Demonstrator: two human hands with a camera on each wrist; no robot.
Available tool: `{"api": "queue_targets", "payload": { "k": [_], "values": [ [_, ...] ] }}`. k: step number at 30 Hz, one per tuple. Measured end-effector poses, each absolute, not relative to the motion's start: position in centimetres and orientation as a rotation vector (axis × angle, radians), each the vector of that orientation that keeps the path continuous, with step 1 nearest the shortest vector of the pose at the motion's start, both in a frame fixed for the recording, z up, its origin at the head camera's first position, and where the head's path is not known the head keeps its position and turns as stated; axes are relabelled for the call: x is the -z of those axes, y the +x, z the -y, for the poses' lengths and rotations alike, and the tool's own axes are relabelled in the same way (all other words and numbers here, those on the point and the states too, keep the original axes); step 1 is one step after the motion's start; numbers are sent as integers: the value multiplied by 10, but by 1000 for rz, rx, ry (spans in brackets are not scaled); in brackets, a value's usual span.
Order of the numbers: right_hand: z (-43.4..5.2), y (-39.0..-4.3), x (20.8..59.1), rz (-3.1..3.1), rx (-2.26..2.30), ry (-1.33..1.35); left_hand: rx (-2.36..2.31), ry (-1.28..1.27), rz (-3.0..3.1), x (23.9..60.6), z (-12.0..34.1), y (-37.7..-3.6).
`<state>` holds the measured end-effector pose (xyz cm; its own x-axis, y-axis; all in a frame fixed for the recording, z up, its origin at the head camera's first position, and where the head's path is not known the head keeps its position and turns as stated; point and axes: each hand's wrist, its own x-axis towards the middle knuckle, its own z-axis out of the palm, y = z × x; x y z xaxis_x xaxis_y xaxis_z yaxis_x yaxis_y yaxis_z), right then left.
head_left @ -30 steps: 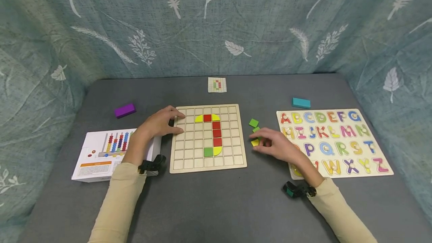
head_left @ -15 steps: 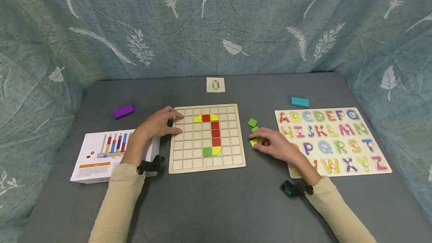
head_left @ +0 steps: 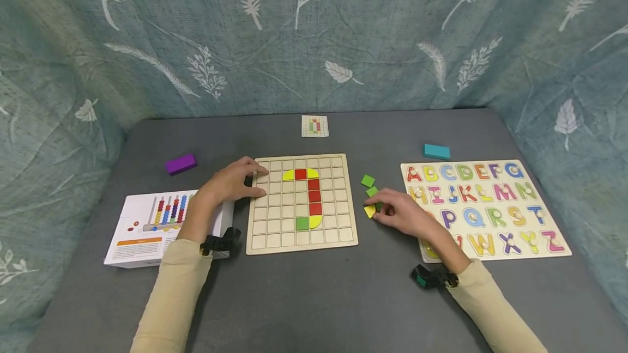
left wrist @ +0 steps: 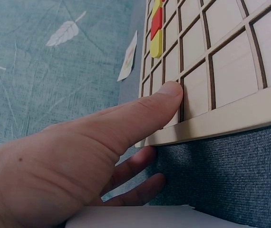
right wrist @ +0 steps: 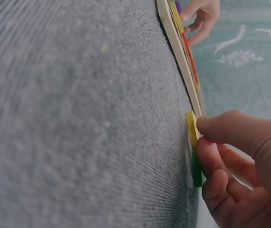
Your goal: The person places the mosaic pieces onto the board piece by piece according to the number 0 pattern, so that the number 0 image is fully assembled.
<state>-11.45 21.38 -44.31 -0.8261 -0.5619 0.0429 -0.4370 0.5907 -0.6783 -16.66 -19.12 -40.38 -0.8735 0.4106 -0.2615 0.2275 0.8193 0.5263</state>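
Observation:
A wooden grid board (head_left: 275,244) holds red square tiles (head_left: 314,196), a green square tile (head_left: 302,223) and rounded yellow tiles (head_left: 316,221). At its left edge rests my left hand (head_left: 234,180), fingers extended; the thumb (left wrist: 166,95) lies over the rim in the left wrist view. To the right of the board, my right hand (head_left: 399,212) has its thumb and index finger at a yellow tile (head_left: 369,211), which they appear to pinch low by the table. Just beyond lie loose green tiles (head_left: 368,181); one is partly hidden by the fingers.
A small pattern card (head_left: 314,126) lies behind the board. An alphabet puzzle board (head_left: 490,211) sits under the right forearm, and a white abacus box (head_left: 142,233) beside the left one. Purple (head_left: 181,164) and teal (head_left: 436,151) blocks lie farther back. A patterned curtain (head_left: 314,42) surrounds the table.
The right fingers shift slightly around the yellow tile, and more of it shows. My left hand stays at the board's edge. The whole head view drifts a little.

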Motion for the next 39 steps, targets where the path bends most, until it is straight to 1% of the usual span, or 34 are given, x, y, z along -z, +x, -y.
{"api": "queue_targets", "payload": {
  "k": [11, 17, 29, 36, 39],
  "values": [
    [-218, -115, 441, -2662, 1056, -865, -724, 469, -2611, 401, 191, -168],
    [-208, -117, 438, -2648, 942, -961, -698, 452, -2612, 400, 194, -168],
    [-199, -116, 433, -2760, 784, -1026, -702, 472, -2616, 402, 193, -170],
    [-192, -116, 424, -2724, 986, -931, -707, 464, -2607, 402, 194, -167],
    [-184, -115, 419, -2653, 1075, -930, -724, 462, -2605, 402, 194, -167]
  ]
}}
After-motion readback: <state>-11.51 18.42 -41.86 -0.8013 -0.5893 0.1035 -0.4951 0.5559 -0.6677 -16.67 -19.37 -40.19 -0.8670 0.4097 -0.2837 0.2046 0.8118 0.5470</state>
